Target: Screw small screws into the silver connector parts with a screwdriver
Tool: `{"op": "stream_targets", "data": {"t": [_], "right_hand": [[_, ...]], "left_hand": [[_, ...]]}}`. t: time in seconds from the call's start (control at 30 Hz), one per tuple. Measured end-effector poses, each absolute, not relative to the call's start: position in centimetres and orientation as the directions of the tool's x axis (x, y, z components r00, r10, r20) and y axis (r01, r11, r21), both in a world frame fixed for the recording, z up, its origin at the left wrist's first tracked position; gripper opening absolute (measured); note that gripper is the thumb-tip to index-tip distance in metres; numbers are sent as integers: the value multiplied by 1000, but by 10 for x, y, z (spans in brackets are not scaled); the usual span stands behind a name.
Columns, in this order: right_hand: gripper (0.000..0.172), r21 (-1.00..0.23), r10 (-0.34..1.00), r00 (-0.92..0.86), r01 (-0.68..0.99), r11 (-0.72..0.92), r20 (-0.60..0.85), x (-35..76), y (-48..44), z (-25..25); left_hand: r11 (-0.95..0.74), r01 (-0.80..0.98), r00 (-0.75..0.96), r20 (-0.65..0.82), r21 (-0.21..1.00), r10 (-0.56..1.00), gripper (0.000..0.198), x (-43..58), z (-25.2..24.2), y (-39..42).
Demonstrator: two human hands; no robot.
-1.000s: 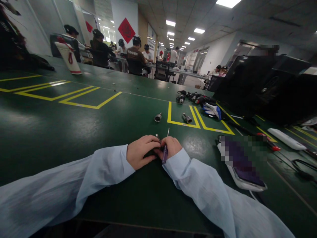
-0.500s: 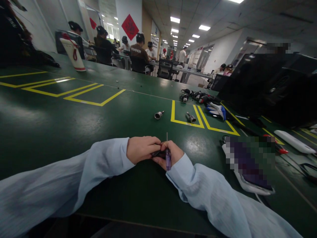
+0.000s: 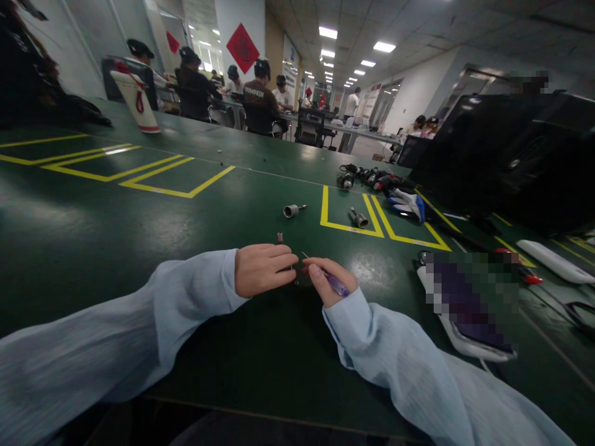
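Note:
My right hand (image 3: pixel 332 279) grips a small screwdriver (image 3: pixel 336 284) by its clear purple handle, its thin shaft slanting up and left toward my other hand. My left hand (image 3: pixel 264 269) is closed, palm down, with its fingers curled over something that I cannot make out. A short metal piece (image 3: pixel 279 237) shows just beyond the left knuckles; whether the hand holds it is unclear. Farther out, a cup-shaped metal connector (image 3: pixel 290 211) lies on its side on the green table, its narrow pin end to the right. A similar connector (image 3: pixel 359 218) lies within yellow tape lines.
A phone-like device (image 3: pixel 469 310), partly pixelated, lies to the right on the green table (image 3: pixel 223 384). Cables with connectors (image 3: pixel 367 178) and a blue-white glove (image 3: pixel 406 204) sit farther back. A tall white cup (image 3: pixel 137 102) stands far left. People (image 3: pixel 258 93) sit at other tables behind.
My hands have moved slightly apart. The screwdriver has swung from upright to a leftward slant. The nearer loose connector has turned and shifted a little left.

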State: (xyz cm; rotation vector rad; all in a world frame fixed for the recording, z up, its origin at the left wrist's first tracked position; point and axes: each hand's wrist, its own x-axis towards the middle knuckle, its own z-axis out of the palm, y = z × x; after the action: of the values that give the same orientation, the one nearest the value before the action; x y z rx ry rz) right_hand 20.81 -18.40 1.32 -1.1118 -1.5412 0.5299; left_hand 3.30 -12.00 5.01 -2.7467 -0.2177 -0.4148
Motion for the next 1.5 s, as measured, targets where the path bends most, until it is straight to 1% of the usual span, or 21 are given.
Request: {"op": "stream_targets", "data": {"t": [0.03,0.1,0.17,0.23,0.3,0.37,0.47,0.53,0.6,0.67,0.77,0.87,0.97,1.07,1.17,1.27,1.5], "right_hand": [[32,-860,886,101,310,404,453,208,-185,16],[40,-945,937,182,190,265,300,209,-186,21],[46,-984,962,216,88,153,168,209,-186,24],[47,-995,971,218,34,95,101,209,-185,27],[47,-997,976,204,16,73,75,209,-184,28],[47,-998,979,195,19,58,60,208,-184,27],[46,-998,981,187,47,37,45,207,-184,24],[45,-996,984,176,83,15,29,207,-184,22],[45,-992,985,173,129,-9,13,207,-183,21],[45,-987,983,186,157,-28,1,208,-182,21],[45,-990,979,204,134,-36,-8,208,-180,22],[45,-993,978,207,108,-37,-14,208,-180,24],[44,-993,981,194,114,-20,2,208,-179,22],[45,-992,983,180,129,4,27,207,-179,20],[44,-990,980,189,141,27,54,206,-178,20],[43,-990,975,210,131,47,74,206,-179,21],[43,-996,959,270,32,81,87,210,-181,30]], "left_hand": [[-934,229,938,321,-276,135,25,31,49,-116],[-950,283,913,339,-131,226,21,27,47,-106],[-952,303,886,357,40,297,22,23,44,-94],[-937,318,852,390,146,350,25,20,42,-85],[-905,372,802,419,208,426,26,19,41,-82],[-848,441,739,417,293,529,29,21,39,-83],[-726,470,651,358,502,669,33,25,36,-90],[-619,402,617,300,675,728,35,29,34,-97],[-485,287,598,241,826,764,36,32,32,-102],[-367,192,582,196,910,790,37,36,31,-105],[-271,118,561,161,955,812,39,39,28,-105],[-229,63,542,159,971,825,42,42,27,-105],[-241,-5,536,207,970,819,40,45,26,-109],[-280,-63,592,262,958,762,38,47,26,-117],[-361,-38,665,293,932,687,36,49,26,-125],[-431,13,695,302,902,652,34,50,26,-129],[-415,31,712,271,909,647,33,49,25,-128]]}}
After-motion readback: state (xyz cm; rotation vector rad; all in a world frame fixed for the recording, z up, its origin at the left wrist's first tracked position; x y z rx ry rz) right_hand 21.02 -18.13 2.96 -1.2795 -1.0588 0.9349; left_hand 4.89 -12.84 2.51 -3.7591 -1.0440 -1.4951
